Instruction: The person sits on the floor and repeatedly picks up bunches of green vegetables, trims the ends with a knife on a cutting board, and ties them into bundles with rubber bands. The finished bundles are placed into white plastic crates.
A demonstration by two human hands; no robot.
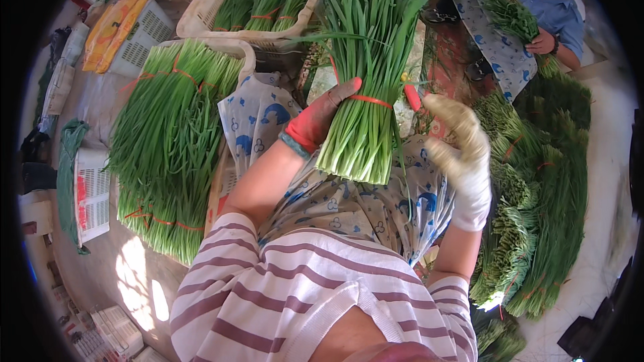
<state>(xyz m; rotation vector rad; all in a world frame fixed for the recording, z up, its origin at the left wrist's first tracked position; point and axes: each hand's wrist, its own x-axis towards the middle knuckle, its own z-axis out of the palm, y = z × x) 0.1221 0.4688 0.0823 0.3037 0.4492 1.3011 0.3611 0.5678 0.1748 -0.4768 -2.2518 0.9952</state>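
My left hand, in a red and dark glove, is closed around a bunch of green garlic chives. A red band circles the bunch, whose pale cut ends point down toward my lap and whose leafy tops point away. To the right of the bunch, my right hand, in a pale cream glove, is apart from it, slightly blurred, with thumb and fingers spread and nothing visible between them. A small red object lies just beyond its fingertips; its kind is partly hidden.
On my left stands a crate heaped with banded chives; behind it, another pale crate holds more bunches. Loose and tied chives are piled on the right. A co-worker at the far right holds chives. A patterned plastic apron covers my lap.
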